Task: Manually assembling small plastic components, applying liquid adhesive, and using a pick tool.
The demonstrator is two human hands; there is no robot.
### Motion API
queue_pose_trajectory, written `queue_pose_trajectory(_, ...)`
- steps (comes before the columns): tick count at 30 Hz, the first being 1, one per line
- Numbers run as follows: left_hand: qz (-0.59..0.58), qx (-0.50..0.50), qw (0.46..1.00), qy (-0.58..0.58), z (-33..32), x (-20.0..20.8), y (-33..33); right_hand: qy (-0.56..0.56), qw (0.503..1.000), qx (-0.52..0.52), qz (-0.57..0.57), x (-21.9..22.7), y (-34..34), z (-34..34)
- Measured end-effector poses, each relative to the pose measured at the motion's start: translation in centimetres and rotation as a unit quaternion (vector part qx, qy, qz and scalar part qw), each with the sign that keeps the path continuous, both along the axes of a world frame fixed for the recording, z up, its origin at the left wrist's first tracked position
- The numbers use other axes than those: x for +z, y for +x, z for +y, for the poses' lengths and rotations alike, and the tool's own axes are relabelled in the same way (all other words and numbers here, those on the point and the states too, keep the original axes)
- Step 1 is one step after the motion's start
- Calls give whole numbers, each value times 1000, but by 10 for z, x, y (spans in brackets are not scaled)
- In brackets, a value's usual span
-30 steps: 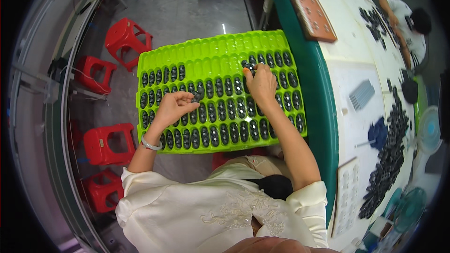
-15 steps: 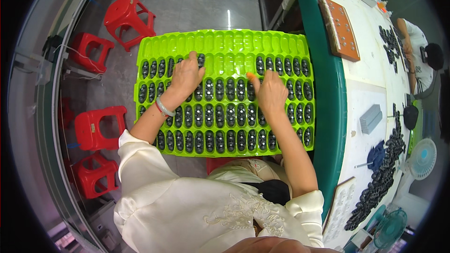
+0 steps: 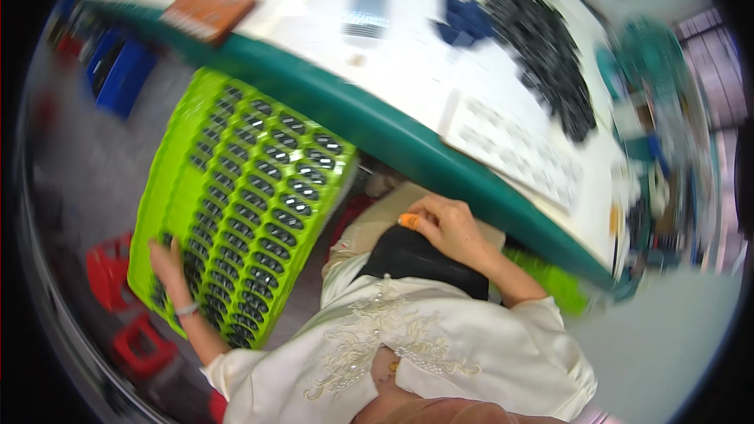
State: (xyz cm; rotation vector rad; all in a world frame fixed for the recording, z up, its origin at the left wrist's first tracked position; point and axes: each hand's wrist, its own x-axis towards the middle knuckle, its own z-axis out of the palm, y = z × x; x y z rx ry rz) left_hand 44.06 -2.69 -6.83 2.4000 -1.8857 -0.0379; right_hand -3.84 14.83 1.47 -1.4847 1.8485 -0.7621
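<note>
A bright green moulded tray (image 3: 149, 188) lies tilted at my left, with rows of black oval pieces (image 3: 271, 198) in its slots. My left hand (image 3: 168, 265) is over the tray's outer left part, near its lower end. Between its thumb and fingertips shows a dark oval piece (image 3: 167, 238); blur hides whether it is lifted from its slot. Away from the tray, my right hand (image 3: 452, 229) is over my lap, above a black cloth (image 3: 412, 263). Its fingers are curled together, and an orange finger cover (image 3: 409, 221) sits on the thumb. Whatever they hold is hidden.
A white table (image 3: 306, 12) with a green edge (image 3: 377, 135) runs across ahead. On it are an orange board (image 3: 210, 9), a grey block (image 3: 367, 8), a dark blue cloth (image 3: 465, 22), a heap of black parts (image 3: 542, 47) and a white moulded tray (image 3: 514, 149). Red stools (image 3: 145, 345) stand left.
My view has swung right toward the table, so the tray appears turned and farther left. My right hand has left the tray and come back over my lap; my left hand stays at the tray.
</note>
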Motion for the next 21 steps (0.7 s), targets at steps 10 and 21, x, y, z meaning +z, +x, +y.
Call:
queue_pose_trajectory(10, -99, -158, 982, 16, -42, 91, -127, -45, 717, -687, -108, -171, -93, 279)
queue_pose_trajectory(21, 46, -706, 704, -55, 53, 156, -394, 85, 468, -841, -258, -468, -149, 224)
